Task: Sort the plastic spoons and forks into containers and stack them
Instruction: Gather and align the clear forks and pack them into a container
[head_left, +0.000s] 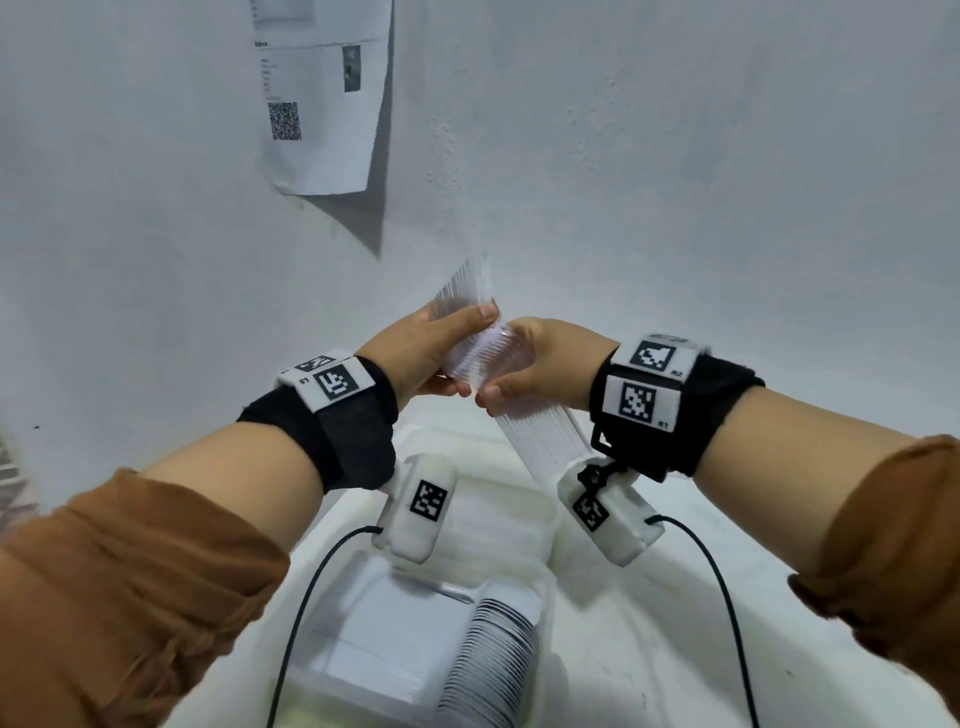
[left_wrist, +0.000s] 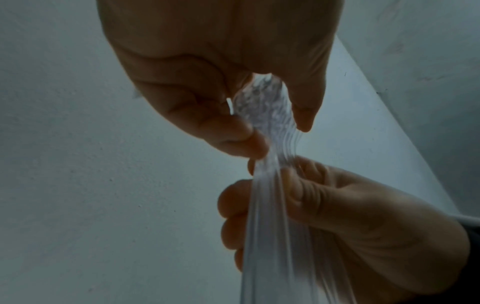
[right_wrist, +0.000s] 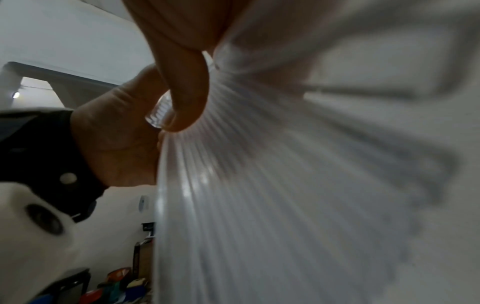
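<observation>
A white table (head_left: 675, 649) against a pale wall (head_left: 675, 182) is seen below the hands, and on it stands a clear container (head_left: 363, 639) holding a nested row of spoons (head_left: 493, 660), laid along its right side. A second, paler container (head_left: 498, 499) appears to lie just beyond it, though its contents cannot be made out. A printed sheet (head_left: 322, 93) is taped to the wall.

Above the containers, 1 thick stack of clear plastic forks (head_left: 480, 358) is held in the air between both hands, tines pointing up toward the wall and handles slanting down under the right wrist.

The main risk is judged to be a spill: the stack is only nested, not bound, and it is already fanned at the handle end in the right wrist view. If the squeeze is eased unevenly, or 1 hand is released before the stack is supported, the slick pieces could slide apart and scatter over the table or into the spoon container, so the sorting would be mixed. A jam could also be caused if the stack is lowered at a tilt against a container wall.

The left hand (head_left: 415, 348) is closed around the head end of the stack, thumb on top and fingers curled beneath. The right hand (head_left: 540, 369) is closed on the neck and handles, thumb (right_wrist: 187, 92) pressed across them. Neither hand is held open.
</observation>
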